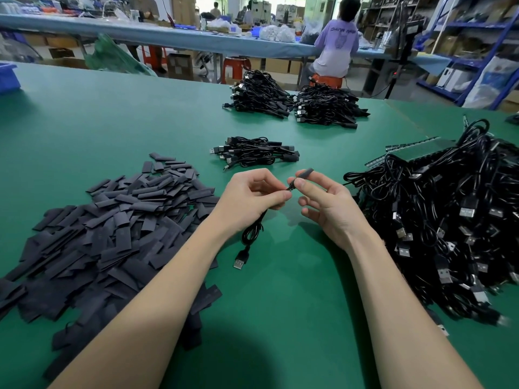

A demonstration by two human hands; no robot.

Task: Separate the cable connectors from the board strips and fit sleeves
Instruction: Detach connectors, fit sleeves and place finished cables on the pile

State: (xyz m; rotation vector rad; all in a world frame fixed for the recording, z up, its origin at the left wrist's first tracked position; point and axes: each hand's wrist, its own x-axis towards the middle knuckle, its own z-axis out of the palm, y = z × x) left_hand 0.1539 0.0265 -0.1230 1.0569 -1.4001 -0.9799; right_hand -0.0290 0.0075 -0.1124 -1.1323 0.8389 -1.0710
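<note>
My left hand (252, 195) pinches the connector end of a black USB cable (250, 237), whose coil and USB plug hang down onto the green table (84, 122). My right hand (323, 203) pinches a dark sleeve (304, 173) between thumb and forefinger, its lower end meeting the cable tip at the left fingertips. A big heap of flat dark sleeves (112, 234) lies on the left. On the right sits a large pile of black cables (449, 234) still joined to green board strips (415, 151).
A small bundle of cables (252, 153) lies just beyond my hands, and two larger bundles (295, 99) sit farther back. A blue bin (8, 77) stands at the table's far left. A person on a red stool (334, 51) works at another bench behind.
</note>
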